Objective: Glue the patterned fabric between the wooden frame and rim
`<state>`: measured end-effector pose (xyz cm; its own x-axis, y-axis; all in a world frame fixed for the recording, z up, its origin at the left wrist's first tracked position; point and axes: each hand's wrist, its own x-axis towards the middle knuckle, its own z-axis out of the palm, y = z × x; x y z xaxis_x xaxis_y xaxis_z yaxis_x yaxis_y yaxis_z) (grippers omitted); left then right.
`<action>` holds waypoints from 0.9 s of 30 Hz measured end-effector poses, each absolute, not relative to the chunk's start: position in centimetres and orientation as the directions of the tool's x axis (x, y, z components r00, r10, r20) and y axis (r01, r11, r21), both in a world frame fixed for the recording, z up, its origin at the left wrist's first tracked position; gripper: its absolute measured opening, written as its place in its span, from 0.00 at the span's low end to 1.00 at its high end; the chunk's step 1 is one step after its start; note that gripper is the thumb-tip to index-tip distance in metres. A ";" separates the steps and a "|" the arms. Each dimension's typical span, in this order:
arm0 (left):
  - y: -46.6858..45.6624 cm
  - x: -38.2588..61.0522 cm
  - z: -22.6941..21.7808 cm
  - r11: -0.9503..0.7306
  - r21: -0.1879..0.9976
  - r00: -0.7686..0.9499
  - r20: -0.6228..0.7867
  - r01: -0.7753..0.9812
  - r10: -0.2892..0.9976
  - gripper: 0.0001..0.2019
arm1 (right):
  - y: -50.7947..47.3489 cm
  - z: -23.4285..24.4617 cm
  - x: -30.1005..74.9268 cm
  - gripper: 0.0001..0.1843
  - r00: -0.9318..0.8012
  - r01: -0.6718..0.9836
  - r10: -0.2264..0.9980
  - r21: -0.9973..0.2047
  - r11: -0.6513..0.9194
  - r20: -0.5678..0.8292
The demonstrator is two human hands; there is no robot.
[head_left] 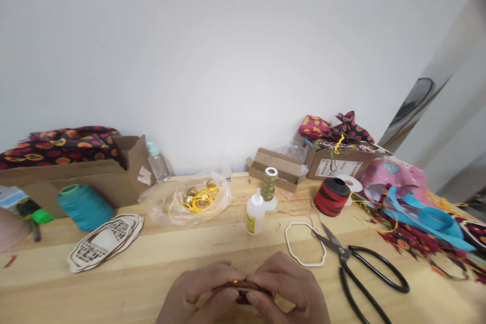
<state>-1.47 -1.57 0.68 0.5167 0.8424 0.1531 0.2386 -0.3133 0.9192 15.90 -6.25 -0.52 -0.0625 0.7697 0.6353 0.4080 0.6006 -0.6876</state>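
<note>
Low at the front edge of the wooden table (pixel 159 263), my left hand (pixel 197 293) and my right hand (pixel 288 288) are pressed together around a small dark red, patterned piece (pixel 243 291). Both hands' fingers are curled and pinched on it; most of the piece is hidden between them. A white glue bottle (pixel 255 212) stands just beyond the hands. Black scissors (pixel 364 268) lie to the right of my right hand, beside a white frame-shaped cutout (pixel 306 243).
A teal thread cone (pixel 85 206) and stacked wooden cutouts (pixel 106 240) lie at left. A plastic bag of gold bells (pixel 193 197), an olive thread spool (pixel 270 185), a red-black ribbon roll (pixel 332 196), cardboard boxes (pixel 98 177) and patterned fabric (pixel 417 223) crowd the back and right.
</note>
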 end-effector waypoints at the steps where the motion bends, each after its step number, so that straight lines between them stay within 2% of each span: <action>1: -1.1 -1.5 0.9 -0.315 0.925 0.491 0.177 0.212 0.853 0.06 | -5.9 -0.1 15.8 0.08 -0.064 0.411 0.760 -0.676 0.611 0.647; 5: 0.7 -2.5 1.0 -0.185 0.976 0.366 0.131 0.118 0.921 0.07 | -4.7 0.9 15.6 0.25 -0.064 0.427 0.723 -0.635 0.643 0.688; 6: 1.1 -2.8 1.0 -0.157 0.982 0.349 0.112 0.104 0.930 0.06 | -4.4 1.0 15.5 0.24 -0.067 0.442 0.712 -0.619 0.649 0.699; 9: 1.8 -3.6 1.0 -0.118 0.992 0.341 0.092 0.054 0.936 0.03 | -3.7 1.0 15.2 0.11 -0.068 0.487 0.689 -0.579 0.654 0.721; 11: 2.1 -3.8 1.0 -0.100 0.994 0.325 0.107 -0.038 0.939 0.05 | -3.3 1.1 14.9 0.05 -0.064 0.507 0.665 -0.550 0.663 0.744; 14: 2.6 -3.8 1.0 -0.027 0.970 0.316 0.105 -0.241 0.943 0.09 | -2.7 1.4 14.4 0.06 -0.061 0.542 0.591 -0.470 0.697 0.804; 17: 3.0 -3.6 1.1 0.076 0.918 0.312 0.054 -0.390 0.948 0.09 | -2.2 2.0 13.9 0.05 -0.052 0.568 0.502 -0.388 0.726 0.863; 19: 3.2 -3.5 1.1 0.121 0.884 0.296 0.020 -0.452 0.955 0.09 | -1.8 2.1 13.6 0.05 -0.058 0.567 0.502 -0.385 0.728 0.863; 24: 2.8 -2.8 0.8 0.186 0.818 0.227 -0.069 -0.545 0.971 0.12 | -1.0 1.0 13.5 0.06 -0.025 0.554 0.602 -0.490 0.673 0.798; 27: 2.2 -2.2 0.9 0.274 0.775 0.213 -0.183 -0.569 0.960 0.11 | -0.7 -0.1 13.4 0.11 0.009 0.659 0.522 -0.398 0.638 0.853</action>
